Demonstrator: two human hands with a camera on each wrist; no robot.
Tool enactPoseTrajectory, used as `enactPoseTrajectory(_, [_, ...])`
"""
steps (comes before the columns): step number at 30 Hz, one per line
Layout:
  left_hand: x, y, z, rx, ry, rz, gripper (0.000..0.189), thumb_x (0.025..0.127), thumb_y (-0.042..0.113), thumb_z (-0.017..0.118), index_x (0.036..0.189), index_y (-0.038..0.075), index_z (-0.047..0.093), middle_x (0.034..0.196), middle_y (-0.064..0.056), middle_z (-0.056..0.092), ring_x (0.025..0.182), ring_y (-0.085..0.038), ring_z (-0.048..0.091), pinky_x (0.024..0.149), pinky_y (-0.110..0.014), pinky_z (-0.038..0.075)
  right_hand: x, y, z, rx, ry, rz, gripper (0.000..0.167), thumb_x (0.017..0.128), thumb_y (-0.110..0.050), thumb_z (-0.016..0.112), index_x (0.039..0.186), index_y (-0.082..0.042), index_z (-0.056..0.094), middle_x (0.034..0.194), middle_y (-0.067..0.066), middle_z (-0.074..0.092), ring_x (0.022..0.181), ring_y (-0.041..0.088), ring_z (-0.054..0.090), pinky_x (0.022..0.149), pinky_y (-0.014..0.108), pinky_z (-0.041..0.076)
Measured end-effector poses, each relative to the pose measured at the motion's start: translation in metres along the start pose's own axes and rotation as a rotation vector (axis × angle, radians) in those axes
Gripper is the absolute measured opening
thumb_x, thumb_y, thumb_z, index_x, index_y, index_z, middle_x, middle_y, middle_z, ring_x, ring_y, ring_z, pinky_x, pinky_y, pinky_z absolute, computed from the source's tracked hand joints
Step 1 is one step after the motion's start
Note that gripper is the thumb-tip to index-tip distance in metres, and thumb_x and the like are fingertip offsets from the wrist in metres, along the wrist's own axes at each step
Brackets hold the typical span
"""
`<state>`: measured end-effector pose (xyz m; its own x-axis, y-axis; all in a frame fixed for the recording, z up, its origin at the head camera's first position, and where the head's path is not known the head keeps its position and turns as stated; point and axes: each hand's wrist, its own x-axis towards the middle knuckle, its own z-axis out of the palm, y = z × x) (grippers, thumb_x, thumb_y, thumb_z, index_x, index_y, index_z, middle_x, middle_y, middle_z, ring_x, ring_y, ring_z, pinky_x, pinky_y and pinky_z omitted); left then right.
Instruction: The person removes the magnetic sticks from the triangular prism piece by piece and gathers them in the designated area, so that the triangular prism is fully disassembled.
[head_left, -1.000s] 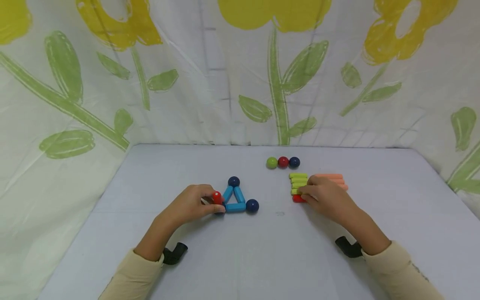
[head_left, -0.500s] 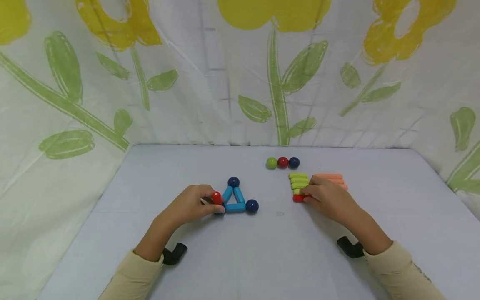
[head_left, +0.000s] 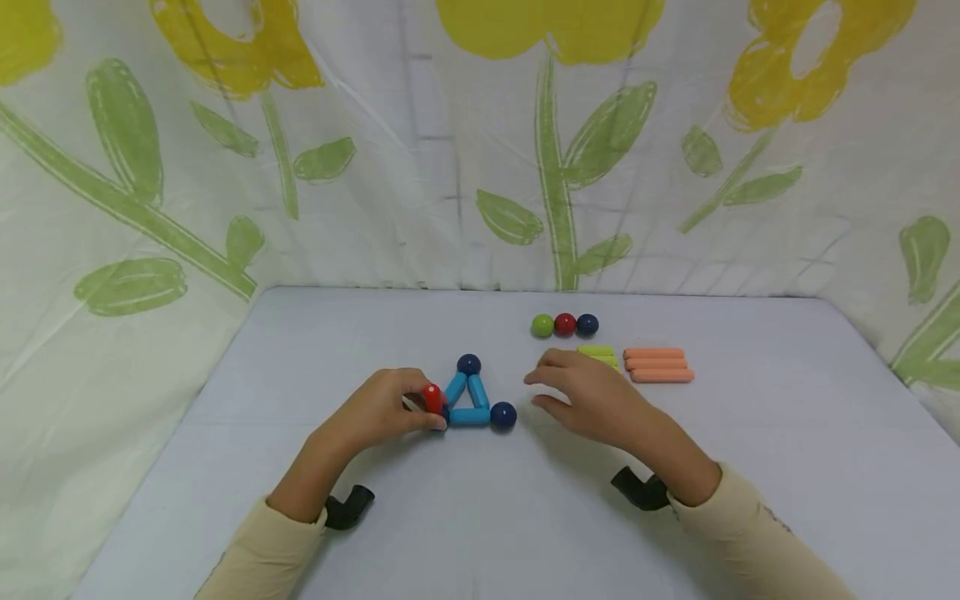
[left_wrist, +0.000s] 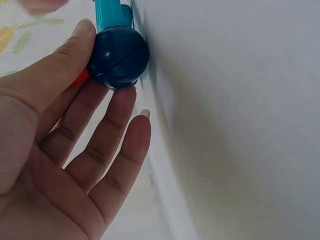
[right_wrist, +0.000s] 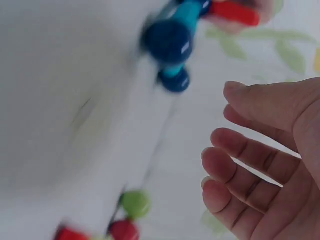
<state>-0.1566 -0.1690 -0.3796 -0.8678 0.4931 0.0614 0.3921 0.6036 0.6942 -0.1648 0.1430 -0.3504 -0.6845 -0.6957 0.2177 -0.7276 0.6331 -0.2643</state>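
Note:
My left hand grips the dark blue ball at the near left corner of a triangle of light blue rods. A red rod stands up from that ball, beside the fingers. Dark blue balls also form the far corner and the right corner. My right hand hovers just right of the triangle, thumb and fingers apart. Nothing shows between those fingers in the right wrist view, where another red rod lies on the table beyond them.
Yellow-green rods lie partly hidden behind my right hand. Three salmon rods are stacked side by side farther right. At the back, a green ball, a red ball and a dark blue ball form a row on the white table.
My right hand has come away from the red and yellow-green rods and moved left towards the triangle. The left hand keeps its grip at the corner, almost still.

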Motion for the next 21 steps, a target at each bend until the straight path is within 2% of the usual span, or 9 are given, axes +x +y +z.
enactPoseTrajectory(2, [0.000,-0.001,0.000,-0.011,-0.001,0.014,0.019,0.080,0.020,0.087,0.085,0.013,0.069,0.083,0.008,0.066,0.079,-0.008,0.066,0.073,-0.026,0.055,0.014,-0.017,0.000,0.021,-0.030,-0.035,0.031,0.091,-0.016,0.077,0.120,-0.007,0.071,0.105,0.004,0.066,0.094,0.017,0.062,0.079,0.029,0.054])
enactPoseTrajectory(7, [0.000,-0.003,0.000,-0.051,0.003,0.058,0.018,0.081,0.016,0.086,0.086,0.011,0.070,0.084,0.007,0.067,0.080,-0.010,0.067,0.072,-0.026,0.056,0.047,-0.050,0.010,0.074,-0.075,-0.146,0.042,0.094,-0.020,0.073,0.132,-0.006,0.063,0.107,0.004,0.064,0.088,0.013,0.056,0.074,0.023,0.050])
enactPoseTrajectory(11, [0.000,-0.004,0.000,-0.061,-0.001,0.063,0.014,0.082,0.005,0.083,0.089,0.010,0.072,0.087,0.005,0.067,0.084,-0.014,0.067,0.072,-0.027,0.056,0.062,-0.067,0.023,0.071,-0.033,-0.231,0.031,0.093,-0.021,0.075,0.121,-0.009,0.068,0.096,0.001,0.061,0.080,0.011,0.053,0.066,0.019,0.045])
enactPoseTrajectory(14, [0.000,-0.004,-0.001,-0.040,0.001,0.062,0.018,0.081,-0.005,0.079,0.089,0.010,0.073,0.089,0.004,0.067,0.086,-0.016,0.068,0.072,-0.028,0.056,0.068,-0.074,0.029,0.094,-0.023,-0.211,0.019,0.091,-0.021,0.077,0.103,-0.012,0.067,0.088,-0.002,0.059,0.076,0.009,0.050,0.064,0.018,0.042])
enactPoseTrajectory(16, [0.000,-0.004,-0.001,-0.022,0.007,0.061,0.021,0.080,-0.008,0.076,0.086,0.011,0.072,0.089,0.004,0.067,0.087,-0.016,0.068,0.072,-0.029,0.056,0.069,-0.076,0.031,0.121,-0.045,-0.175,0.018,0.090,-0.021,0.078,0.095,-0.014,0.062,0.085,-0.003,0.059,0.073,0.008,0.050,0.063,0.018,0.041])
enactPoseTrajectory(18, [0.000,-0.004,-0.001,-0.010,0.013,0.061,0.022,0.079,-0.010,0.075,0.085,0.011,0.072,0.089,0.004,0.068,0.087,-0.017,0.069,0.073,-0.030,0.056,0.070,-0.077,0.033,0.138,-0.064,-0.155,0.018,0.091,-0.020,0.078,0.092,-0.014,0.061,0.083,-0.002,0.061,0.071,0.008,0.049,0.062,0.018,0.041])
enactPoseTrajectory(21, [0.001,-0.004,0.000,-0.018,0.010,0.066,0.016,0.081,-0.003,0.080,0.089,0.010,0.075,0.090,0.004,0.069,0.086,-0.016,0.069,0.074,-0.030,0.056,0.067,-0.075,0.032,0.111,-0.056,-0.138,0.015,0.092,-0.018,0.074,0.090,-0.013,0.060,0.077,-0.002,0.060,0.066,0.008,0.049,0.058,0.019,0.040])
